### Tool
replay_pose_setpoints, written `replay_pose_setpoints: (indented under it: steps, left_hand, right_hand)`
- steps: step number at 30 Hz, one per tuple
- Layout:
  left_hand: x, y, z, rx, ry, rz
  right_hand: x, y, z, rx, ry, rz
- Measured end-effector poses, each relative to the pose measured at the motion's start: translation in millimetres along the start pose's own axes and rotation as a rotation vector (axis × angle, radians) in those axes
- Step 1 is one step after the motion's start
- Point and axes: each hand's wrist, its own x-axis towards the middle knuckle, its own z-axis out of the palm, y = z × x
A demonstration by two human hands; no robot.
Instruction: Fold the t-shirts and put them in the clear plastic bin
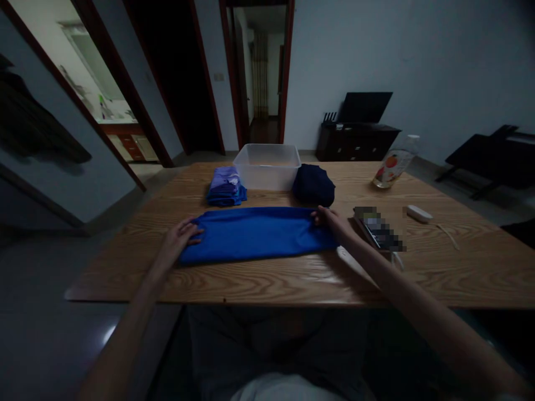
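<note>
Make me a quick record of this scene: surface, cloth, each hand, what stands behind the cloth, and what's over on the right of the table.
Surface: wooden table
Cloth: blue cloth, laid in a long strip
Left hand: fingers on the strip's left end
Right hand: at the strip's right end; grip unclear
Behind: purple and blue fabric stack, translucent bin, dark bundle
Table's right: bottle, small white object

Royal-blue cloth: long flat strip, lying crosswise on wood-grain table, left end slanted, right end lightly creased.
</note>
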Motion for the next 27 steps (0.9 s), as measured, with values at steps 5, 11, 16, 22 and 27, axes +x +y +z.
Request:
replay_pose_setpoints:
  steps: [5,11,16,22,27]
  left_hand:
    - [-4.7,-39.8,19.5,0.508,-0.078,0.281]
    - [-40.0,-72.8,14.7,0.919,-0.077,0.503]
    - [-49.6,-82.4,11.1,0.993,-0.018,0.515]
    - [-55.6,-73.2,9.7,1.052,-0.014,0.439]
    - [-52.6,-57.6,9.1,1.018,0.117,0.316]
  right_hand:
    - [-20.5,22.6,3.0,-0.556,-0.107,-0.307]
    - [-63.1,44.3,-15.8,-1.151,-0.220,-0.565]
    - [-78.1,45.6,-18.9,-1.246,-0.174,-0.561]
    - [-94.7,17.7,-13.8,-1.424,-0.091,-0.655]
    - [-94.0,-3.3,-13.1,-1.464,-0.239,-0.725]
